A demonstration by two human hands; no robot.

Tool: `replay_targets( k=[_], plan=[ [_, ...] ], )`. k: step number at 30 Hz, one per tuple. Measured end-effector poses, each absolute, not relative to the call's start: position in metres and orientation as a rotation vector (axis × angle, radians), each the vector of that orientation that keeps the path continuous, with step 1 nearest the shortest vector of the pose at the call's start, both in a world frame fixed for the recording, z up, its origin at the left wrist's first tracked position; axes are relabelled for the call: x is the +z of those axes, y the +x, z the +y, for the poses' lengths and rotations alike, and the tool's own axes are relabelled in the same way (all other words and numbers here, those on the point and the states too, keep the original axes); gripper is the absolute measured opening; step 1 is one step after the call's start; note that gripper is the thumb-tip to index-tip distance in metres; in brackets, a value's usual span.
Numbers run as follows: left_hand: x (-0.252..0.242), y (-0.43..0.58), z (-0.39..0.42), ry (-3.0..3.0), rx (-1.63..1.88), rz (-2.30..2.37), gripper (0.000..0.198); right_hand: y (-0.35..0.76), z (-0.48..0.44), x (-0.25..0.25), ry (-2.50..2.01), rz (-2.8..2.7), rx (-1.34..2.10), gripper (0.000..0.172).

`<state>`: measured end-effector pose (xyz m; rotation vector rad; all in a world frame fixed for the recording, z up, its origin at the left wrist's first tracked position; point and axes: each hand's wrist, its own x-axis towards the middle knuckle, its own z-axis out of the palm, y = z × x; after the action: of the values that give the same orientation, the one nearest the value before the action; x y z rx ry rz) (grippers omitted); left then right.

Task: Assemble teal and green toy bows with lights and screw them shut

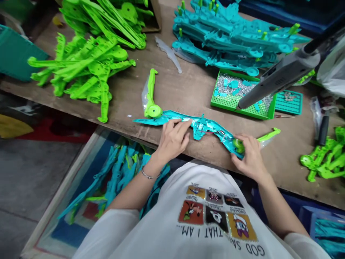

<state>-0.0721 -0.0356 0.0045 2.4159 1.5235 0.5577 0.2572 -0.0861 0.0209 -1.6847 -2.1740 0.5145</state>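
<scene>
Resting my left hand [172, 138] on the turquoise bow-shaped piece [199, 127], I have its bent fingers on top, left of the middle; I cannot tell from up here whether they grip. My right hand [249, 154] is grasping the piece's right end, thumb at the near edge and fingers over the round green joint. The piece lies face up along the near edge of the surface [185, 90], just in front of the white shirt [210, 230]. A thin red wire [212, 132] crosses it right of centre. At its left end I see a lime-green limb [151, 91] pointing away from me, a clear strip [145, 96] along its outer side; another green limb [268, 135] juts out past my right hand.

Beyond the piece, to the right, sits a green tray [229, 107] of small silver parts [223, 80] and turquoise bits [233, 84], with a slanted grey tool [280, 81] in front of it from my view. Farther back I have a turquoise heap [229, 39], and to the left a lime-green heap [88, 68]. More green parts [325, 158] lie at far right, near a black handle [322, 131].
</scene>
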Motion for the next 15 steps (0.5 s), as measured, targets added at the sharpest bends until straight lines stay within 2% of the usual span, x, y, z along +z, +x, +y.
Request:
replay_targets(
  k=[5, 7, 11, 15],
  plan=[
    [0.013, -0.037, -0.054, 2.505, 0.503, 1.396, 0.055, 0.297, -0.096, 0.048, -1.754, -2.269, 0.493, 0.061],
    [0.017, -0.028, -0.054, 2.521, 0.506, 1.36, 0.053, 0.293, -0.098, 0.058, -1.703, -2.231, 0.501, 0.05],
    [0.021, -0.016, -0.046, 2.466, 0.549, 1.373, 0.043, 0.255, -0.099, 0.051, -1.636, -2.158, 0.331, 0.012],
    [0.025, -0.009, -0.037, 2.275, 0.643, 1.314, 0.036, 0.226, -0.094, 0.023, -1.759, -2.151, 0.04, 0.011]
  ],
)
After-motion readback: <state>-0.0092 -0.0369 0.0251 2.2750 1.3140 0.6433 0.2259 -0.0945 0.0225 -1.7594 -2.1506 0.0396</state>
